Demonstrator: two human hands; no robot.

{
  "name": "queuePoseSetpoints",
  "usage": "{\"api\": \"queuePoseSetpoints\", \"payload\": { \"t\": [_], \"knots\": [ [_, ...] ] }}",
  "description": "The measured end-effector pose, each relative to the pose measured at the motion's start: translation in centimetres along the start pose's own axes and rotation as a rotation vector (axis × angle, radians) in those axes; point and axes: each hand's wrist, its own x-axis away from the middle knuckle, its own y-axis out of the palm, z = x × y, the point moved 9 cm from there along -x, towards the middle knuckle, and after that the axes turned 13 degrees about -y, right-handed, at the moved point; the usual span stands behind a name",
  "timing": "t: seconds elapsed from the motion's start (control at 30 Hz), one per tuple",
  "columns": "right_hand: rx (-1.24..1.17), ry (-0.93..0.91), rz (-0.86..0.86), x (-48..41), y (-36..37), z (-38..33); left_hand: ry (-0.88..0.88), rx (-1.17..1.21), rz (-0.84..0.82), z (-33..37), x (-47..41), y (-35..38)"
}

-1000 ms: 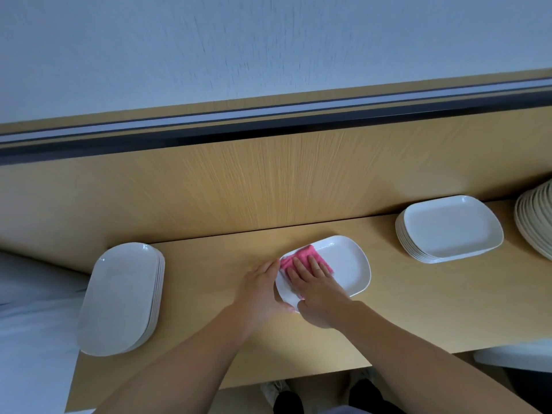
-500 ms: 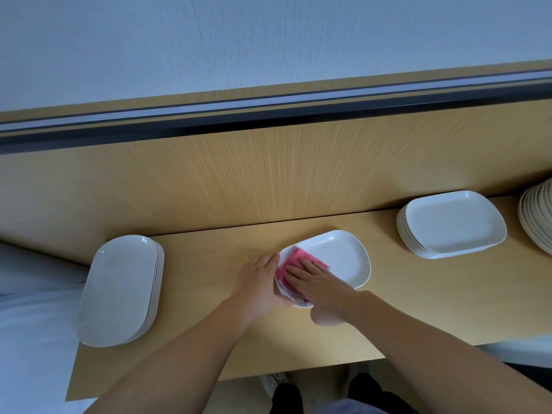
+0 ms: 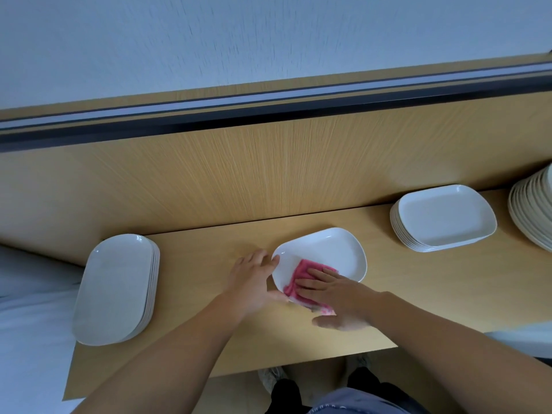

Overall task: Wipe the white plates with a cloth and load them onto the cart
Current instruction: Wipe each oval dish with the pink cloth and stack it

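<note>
A white rounded-rectangle plate (image 3: 325, 252) lies on the wooden counter (image 3: 209, 339) in front of me. A pink cloth (image 3: 301, 276) sits on the plate's near left part. My right hand (image 3: 334, 297) presses the cloth flat with straight fingers, thumb off the plate's near edge. My left hand (image 3: 254, 279) holds the plate's left rim, fingertips on its edge and thumb under the near side. A stack of oval white plates (image 3: 116, 288) stands at the counter's left end. Another stack of white rounded-rectangle plates (image 3: 445, 219) stands at the right.
A taller stack of cream plates (image 3: 534, 210) is cut off at the right edge. A wooden back panel (image 3: 268, 174) rises behind the counter. A white surface (image 3: 27, 324) lies to the left. My shoes (image 3: 274, 375) show below the counter's front edge.
My right hand has slid the pink cloth from the plate's far left toward its near edge. My left hand stays on the plate's left rim.
</note>
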Motion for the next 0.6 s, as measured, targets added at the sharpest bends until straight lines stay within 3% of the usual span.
{"api": "queuePoseSetpoints", "payload": {
  "t": [0.33, 0.6],
  "knots": [
    [0.096, -0.062, 0.14, 0.5, -0.6, 0.1, -0.041, 0.019, -0.025, -0.7, 0.0, -0.2],
    [0.096, 0.055, 0.137, 3.5, -3.3, 2.4, 0.06, 0.015, -0.002, 0.3, -0.3, -0.5]
  ]
}}
